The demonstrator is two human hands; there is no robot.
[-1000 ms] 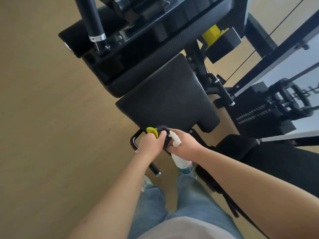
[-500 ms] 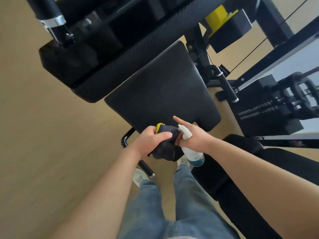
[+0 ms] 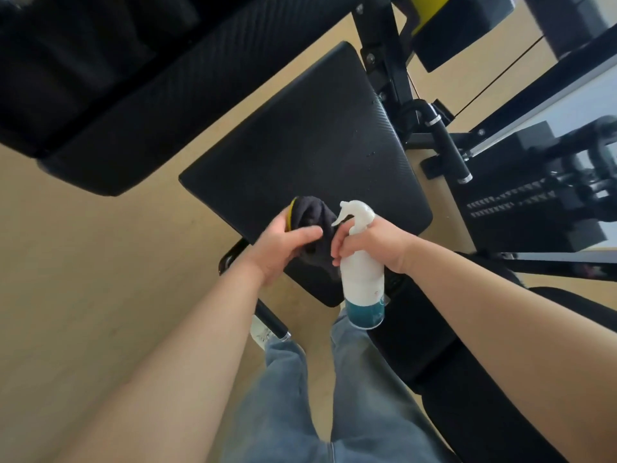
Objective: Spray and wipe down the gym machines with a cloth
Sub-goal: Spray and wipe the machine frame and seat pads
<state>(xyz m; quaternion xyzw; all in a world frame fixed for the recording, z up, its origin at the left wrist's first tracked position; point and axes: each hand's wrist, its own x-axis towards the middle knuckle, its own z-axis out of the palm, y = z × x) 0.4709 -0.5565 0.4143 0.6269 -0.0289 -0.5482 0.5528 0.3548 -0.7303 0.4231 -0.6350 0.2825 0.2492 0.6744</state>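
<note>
A black padded seat point(image 3: 310, 148) of a gym machine fills the middle of the view, with a few small droplets on its right side. My left hand point(image 3: 283, 243) grips a dark cloth point(image 3: 312, 217) with a yellow edge, over the seat's near edge. My right hand point(image 3: 375, 243) holds a white spray bottle point(image 3: 362, 279) with a teal base by its neck, nozzle pointing left at the cloth. The fingertips of both hands nearly meet at the cloth.
A long black back pad point(image 3: 140, 105) lies at the upper left. A black handle bar point(image 3: 449, 145) and a weight stack point(image 3: 521, 202) stand to the right. Another black pad point(image 3: 467, 379) is at the lower right. My jeans-clad legs point(image 3: 300, 396) stand on a tan floor point(image 3: 83, 279).
Both hands rose from below the seat's front edge to over it. The bottle swung more upright and closer to me, and the cloth is bunched higher in my left hand.
</note>
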